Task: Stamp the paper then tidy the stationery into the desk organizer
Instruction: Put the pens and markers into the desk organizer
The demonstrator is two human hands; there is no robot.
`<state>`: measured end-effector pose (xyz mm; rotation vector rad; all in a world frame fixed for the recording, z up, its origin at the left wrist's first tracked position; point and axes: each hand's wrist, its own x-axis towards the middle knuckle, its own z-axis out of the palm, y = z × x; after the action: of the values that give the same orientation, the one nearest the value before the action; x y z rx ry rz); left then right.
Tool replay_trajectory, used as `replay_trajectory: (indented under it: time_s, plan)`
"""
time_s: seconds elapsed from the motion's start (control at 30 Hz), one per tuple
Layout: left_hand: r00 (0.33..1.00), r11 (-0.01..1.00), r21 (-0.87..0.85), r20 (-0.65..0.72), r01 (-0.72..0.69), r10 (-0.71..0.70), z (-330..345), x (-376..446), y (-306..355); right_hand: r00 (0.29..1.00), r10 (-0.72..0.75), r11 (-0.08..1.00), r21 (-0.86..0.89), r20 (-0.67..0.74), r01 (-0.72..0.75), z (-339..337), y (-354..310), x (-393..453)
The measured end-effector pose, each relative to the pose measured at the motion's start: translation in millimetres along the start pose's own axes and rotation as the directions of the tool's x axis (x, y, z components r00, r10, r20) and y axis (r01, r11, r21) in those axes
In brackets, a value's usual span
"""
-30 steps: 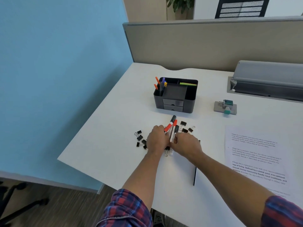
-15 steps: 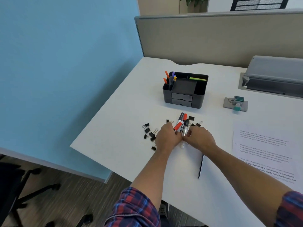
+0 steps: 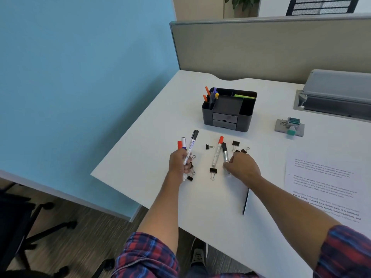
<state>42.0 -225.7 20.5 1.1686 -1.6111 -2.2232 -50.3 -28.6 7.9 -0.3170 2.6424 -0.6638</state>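
Your left hand (image 3: 179,163) grips three markers (image 3: 189,146); your right hand (image 3: 240,165) pinches the black-capped marker (image 3: 225,153) on the desk (image 3: 140,157). Lift it cleanly, grab the red-capped one (image 3: 217,152), then head for the organizer (image 3: 228,115).

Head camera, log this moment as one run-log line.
left hand: grips three markers | right hand: pinches black-capped marker on desk | red-capped marker: lying loose | desk organizer: markers not yet in

A white desk (image 3: 152,149) stands against a blue wall (image 3: 80,77) at nine o'clock. A grey partition (image 3: 271,49) runs along twelve o'clock, a potted plant (image 3: 242,3) behind it. A black office chair (image 3: 22,223) sits at seven o'clock on wood-look floor (image 3: 96,233).
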Motion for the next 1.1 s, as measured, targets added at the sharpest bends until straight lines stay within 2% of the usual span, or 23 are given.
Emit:
replay_trajectory:
  time_s: [0.17, 0.3, 0.47, 0.8, 0.97, 1.1]
  plan:
    - [0.998, 0.997, -0.072, 0.046, 0.039, -0.035, -12.5, -3.4, 6.9, 0.998, 0.022, 0.998, 0.049, 0.063, -0.025, -5.0, -3.5, -3.1]
    - [0.999, 0.999, -0.005, -0.004, 0.049, -0.049, -11.6, -0.1, 10.0, 0.996, 0.016, 0.993, 0.112, 0.084, -0.025, -5.4, -1.6, -4.5]
    - [0.999, 0.997, 0.068, 0.01, 0.039, -0.04, -6.3, 4.7, 8.9, 0.996, -0.044, 0.949, 0.314, 0.077, 0.017, -0.2, 2.1, -7.7]
    - [0.984, 0.985, 0.17, 0.176, -0.01, -0.02, 13.0, -3.6, 4.6, 0.98, -0.166, 0.815, 0.574, 0.107, 0.075, 0.7, -11.5, -9.9]
    - [0.963, 0.979, 0.197, 0.27, -0.045, -0.01, 26.2, -7.2, 2.5, 0.966, -0.232, 0.792, 0.599, 0.117, 0.118, -0.6, -14.2, -11.1]
    - [0.951, 0.985, 0.174, 0.307, -0.014, -0.041, 38.7, -3.1, -4.5, 0.953, -0.272, 0.778, 0.614, 0.132, 0.137, -1.2, -17.1, -12.9]
